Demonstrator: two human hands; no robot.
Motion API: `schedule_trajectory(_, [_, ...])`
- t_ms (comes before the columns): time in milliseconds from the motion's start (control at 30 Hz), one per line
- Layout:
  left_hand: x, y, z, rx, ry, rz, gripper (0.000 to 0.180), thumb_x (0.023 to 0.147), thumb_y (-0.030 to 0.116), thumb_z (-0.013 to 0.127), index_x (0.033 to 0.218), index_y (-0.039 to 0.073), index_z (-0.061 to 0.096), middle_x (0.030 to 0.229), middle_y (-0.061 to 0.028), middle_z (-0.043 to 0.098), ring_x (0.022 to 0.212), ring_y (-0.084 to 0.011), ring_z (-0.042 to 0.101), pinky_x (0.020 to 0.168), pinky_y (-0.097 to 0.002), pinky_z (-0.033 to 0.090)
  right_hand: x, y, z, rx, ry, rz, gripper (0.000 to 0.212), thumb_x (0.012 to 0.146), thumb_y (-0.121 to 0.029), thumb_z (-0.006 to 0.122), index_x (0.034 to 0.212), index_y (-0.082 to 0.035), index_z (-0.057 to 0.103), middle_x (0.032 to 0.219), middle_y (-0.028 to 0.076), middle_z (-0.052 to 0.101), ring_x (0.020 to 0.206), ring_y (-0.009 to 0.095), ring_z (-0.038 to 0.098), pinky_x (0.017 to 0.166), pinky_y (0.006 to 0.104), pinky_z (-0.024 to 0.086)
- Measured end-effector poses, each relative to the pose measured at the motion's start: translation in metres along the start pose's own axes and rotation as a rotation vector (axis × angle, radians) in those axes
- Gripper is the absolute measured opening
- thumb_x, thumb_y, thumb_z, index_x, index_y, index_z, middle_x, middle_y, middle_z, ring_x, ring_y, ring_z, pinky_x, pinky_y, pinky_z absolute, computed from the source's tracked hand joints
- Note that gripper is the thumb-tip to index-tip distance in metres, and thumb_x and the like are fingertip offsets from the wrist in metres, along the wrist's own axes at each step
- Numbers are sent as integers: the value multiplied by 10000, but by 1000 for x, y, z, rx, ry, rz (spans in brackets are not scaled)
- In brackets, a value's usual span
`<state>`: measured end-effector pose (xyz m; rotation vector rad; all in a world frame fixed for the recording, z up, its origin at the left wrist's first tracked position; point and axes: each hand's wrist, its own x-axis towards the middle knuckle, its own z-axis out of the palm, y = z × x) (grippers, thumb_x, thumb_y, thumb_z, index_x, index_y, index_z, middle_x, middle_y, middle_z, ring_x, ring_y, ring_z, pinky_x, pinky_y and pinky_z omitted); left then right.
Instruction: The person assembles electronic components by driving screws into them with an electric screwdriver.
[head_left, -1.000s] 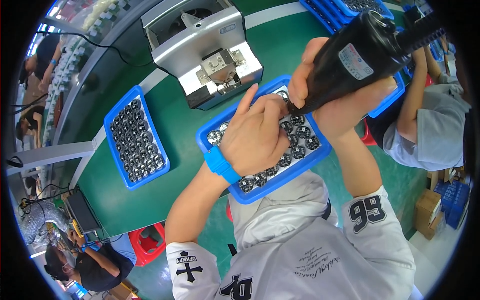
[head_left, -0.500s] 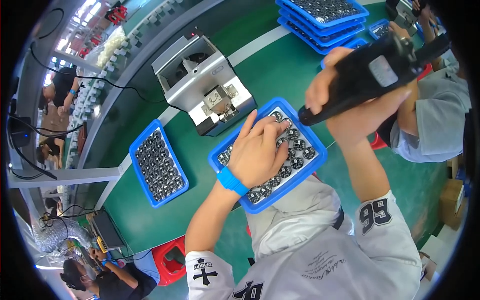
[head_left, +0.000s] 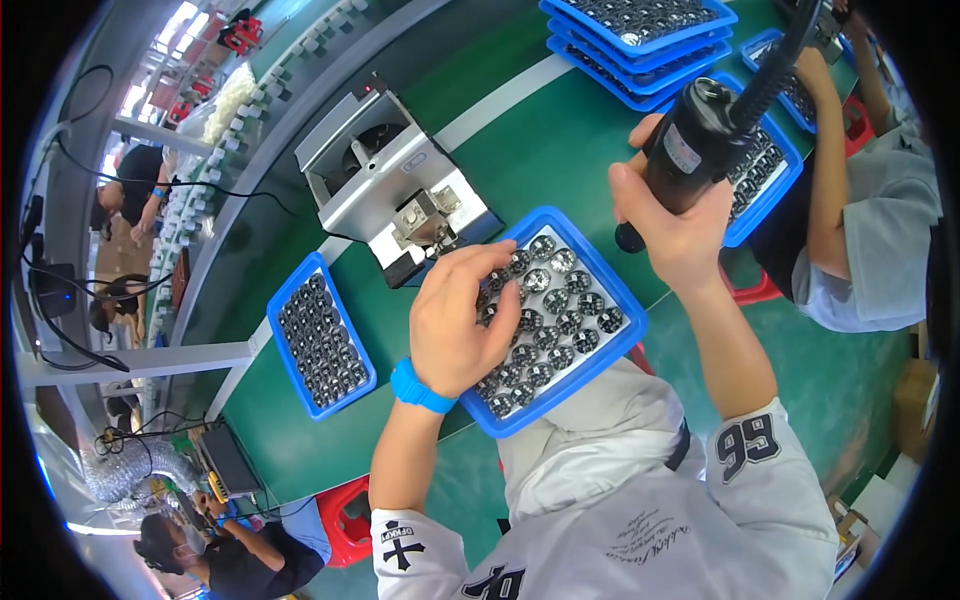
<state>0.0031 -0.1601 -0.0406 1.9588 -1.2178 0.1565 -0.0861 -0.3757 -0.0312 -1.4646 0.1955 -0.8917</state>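
Observation:
My right hand (head_left: 685, 235) is wrapped round a black corded electric screwdriver (head_left: 690, 150), held above the green bench to the right of a blue tray (head_left: 625, 365). The tool's dark rounded end points down and to the left, and no bit can be made out. In the tray, small round black parts (head_left: 568, 322) sit in rows on a white liner. Over its left side lies my left hand (head_left: 450, 325), wearing a blue wristband, thumb and forefinger apart and nothing visible between them. Its other fingertips are partly hidden.
A silver screw feeder (head_left: 410, 185) stands just beyond the tray. To the left lies another filled blue tray (head_left: 372, 380). Stacked blue trays (head_left: 640, 80) stand at the far right, with one more tray (head_left: 735, 238) behind my right hand. A co-worker (head_left: 880, 230) sits on the right.
My left hand has slid left across the tray, uncovering more parts. The screwdriver has swung more upright in my right hand. The tray behind it now shows.

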Motion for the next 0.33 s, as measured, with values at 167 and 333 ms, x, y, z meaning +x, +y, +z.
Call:
schedule_trajectory(167, [7, 11, 7, 109, -42, 3, 212, 822, 1, 780, 1026, 42, 738, 996, -93, 730, 900, -274, 692, 765, -348, 561, -1, 4, -10, 75, 56, -5, 350, 912, 60, 659, 1232, 27, 521, 765, 67, 633, 639, 147, 619, 619, 305, 511])
schedule_trajectory(333, [17, 15, 19, 203, -150, -141, 136, 846, 62, 790, 981, 56, 776, 955, -90, 726, 863, -276, 707, 735, -351, 565, -11, 10, -14, 32, 7, -143, 370, 924, 52, 643, 1263, 33, 497, 754, 105, 644, 621, 172, 630, 601, 312, 515])
